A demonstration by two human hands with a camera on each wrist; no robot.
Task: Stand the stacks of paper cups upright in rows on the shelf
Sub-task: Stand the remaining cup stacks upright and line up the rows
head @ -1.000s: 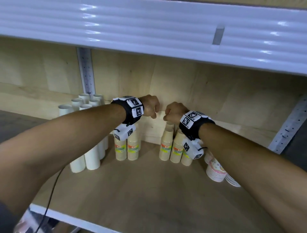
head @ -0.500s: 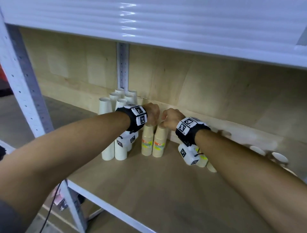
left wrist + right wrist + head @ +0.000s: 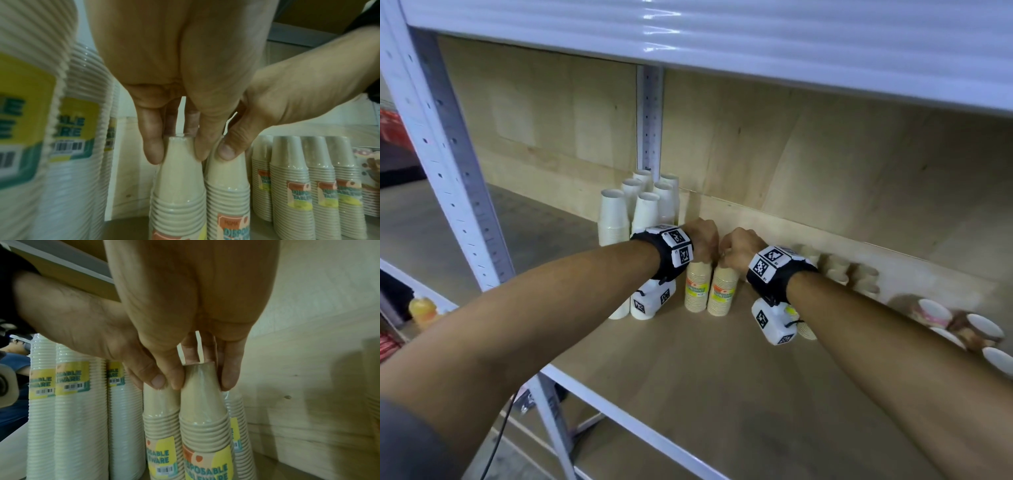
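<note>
Two beige paper cup stacks stand upright side by side on the wooden shelf [image 3: 688,394]. My left hand [image 3: 703,251] pinches the top of the left beige stack [image 3: 695,291], as the left wrist view shows with the left hand [image 3: 176,151] on the stack [image 3: 179,186]. My right hand [image 3: 726,255] pinches the top of the right beige stack [image 3: 722,293]; in the right wrist view the right hand [image 3: 203,382] grips that stack [image 3: 203,415]. Several tall white cup stacks [image 3: 616,219] stand just left of them.
More beige stacks [image 3: 835,267] stand by the back wall behind my right arm. Patterned cup stacks [image 3: 935,311] lie on their sides at the far right. A white upright post [image 3: 448,164] frames the shelf's left end, and the upper shelf [image 3: 722,31] hangs overhead.
My hands have drawn closer together, and the two beige stacks under them now stand touching beside the white stacks. The head view has swung left.
</note>
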